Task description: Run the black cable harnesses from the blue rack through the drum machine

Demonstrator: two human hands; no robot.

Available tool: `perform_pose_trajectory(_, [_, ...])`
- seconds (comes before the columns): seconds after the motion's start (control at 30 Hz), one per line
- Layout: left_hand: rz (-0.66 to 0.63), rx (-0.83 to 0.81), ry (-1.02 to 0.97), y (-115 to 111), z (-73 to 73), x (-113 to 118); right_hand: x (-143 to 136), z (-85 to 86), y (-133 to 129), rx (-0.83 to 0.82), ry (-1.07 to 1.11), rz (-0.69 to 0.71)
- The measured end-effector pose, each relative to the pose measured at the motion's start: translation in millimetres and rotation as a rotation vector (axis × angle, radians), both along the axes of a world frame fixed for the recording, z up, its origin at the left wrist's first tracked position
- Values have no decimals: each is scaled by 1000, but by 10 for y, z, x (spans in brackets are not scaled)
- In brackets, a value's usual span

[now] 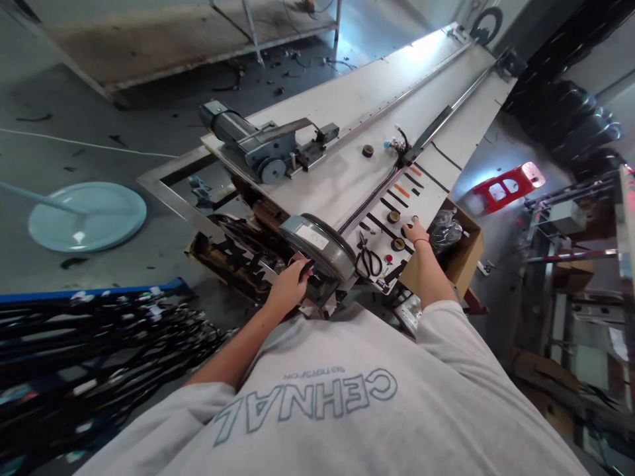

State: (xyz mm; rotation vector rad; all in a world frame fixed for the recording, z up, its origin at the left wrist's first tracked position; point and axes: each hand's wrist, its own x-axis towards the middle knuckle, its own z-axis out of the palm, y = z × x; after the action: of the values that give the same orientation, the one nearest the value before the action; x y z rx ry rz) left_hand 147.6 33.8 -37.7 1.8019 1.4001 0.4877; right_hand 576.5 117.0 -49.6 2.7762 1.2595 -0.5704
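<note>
My left hand (290,284) was curled closed around a black piece (306,269), its fingers pressed together, just beside the round metal drum (322,244) at the near end of the long white table (342,162). The piece poked out past my fingers, tilted.

My right hand (417,231) reached over the table's right edge, fingers partly stretched and pointing down at the surface, near the tan tape roll (393,217) and the black tape roll (398,244). I couldn't tell whether its fingertips pinched anything.

Between my 2 hands lay the black-handled scissors (368,260), with a small red round item (389,258) just beside them. Farther up the table were 2 orange strips (401,191) among black strips (386,203), and 1 more tape roll (368,151). A motor (231,124) sat at the left corner. Beside my right forearm, an open carton (466,254) held clear plastic (445,230).
</note>
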Motion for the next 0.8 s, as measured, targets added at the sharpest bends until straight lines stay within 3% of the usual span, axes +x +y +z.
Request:
perform_pose_trajectory(0.13, [-27,-119,8,-107,36,-86,7,18,17,-15,4,-3])
perform_pose_trajectory(0.33, [69,-209,-20,-306,104,-219,-19,38,49,-30,-8,8])
perform_pose_trajectory(0.57, [203,-435,-61,-677,-103,-585,-48,47,66,-21,-15,23])
perform_pose_trajectory(0.7, [117,-610,-109,-861,-214,-736,-66,54,59,-14,-11,16])
perform_pose_trajectory(0.8, [33,-527,-142,-904,-184,-743,-54,52,37,2,7,21])
